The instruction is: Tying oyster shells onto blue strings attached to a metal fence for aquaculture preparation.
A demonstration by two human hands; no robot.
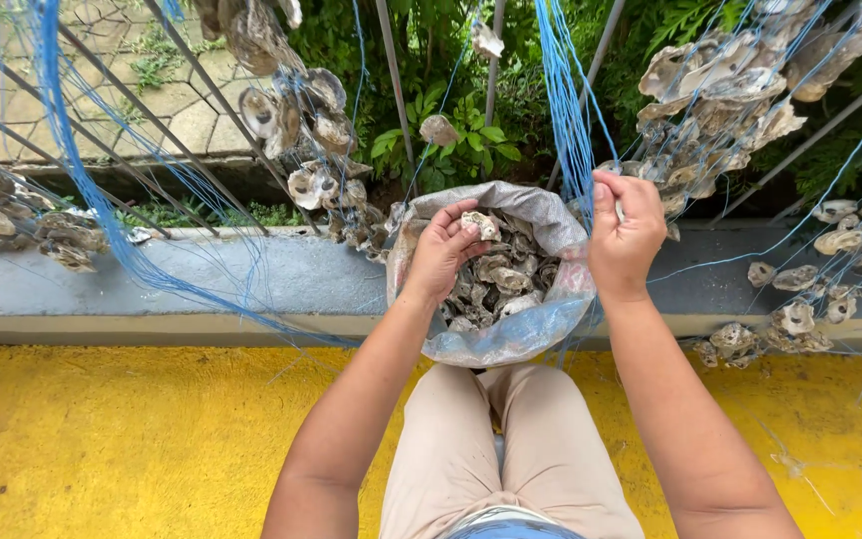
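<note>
A grey woven sack [551, 222] stands open between my knees, full of oyster shells [499, 284]. My left hand [441, 250] is over the sack's mouth and pinches one pale oyster shell [479, 224] in its fingertips. My right hand [623, 240] is at the sack's right rim, its fingers closed on a bundle of thin blue lines [569, 110] that hang down from above. The two hands are about a shell's width apart.
Strings of threaded shells hang on blue lines from a metal railing [396, 90]: one cluster at upper left [301, 130], another at upper right [720, 100], more at far left [22, 215]. A grey concrete kerb [202, 284] runs across; the floor [132, 439] is yellow.
</note>
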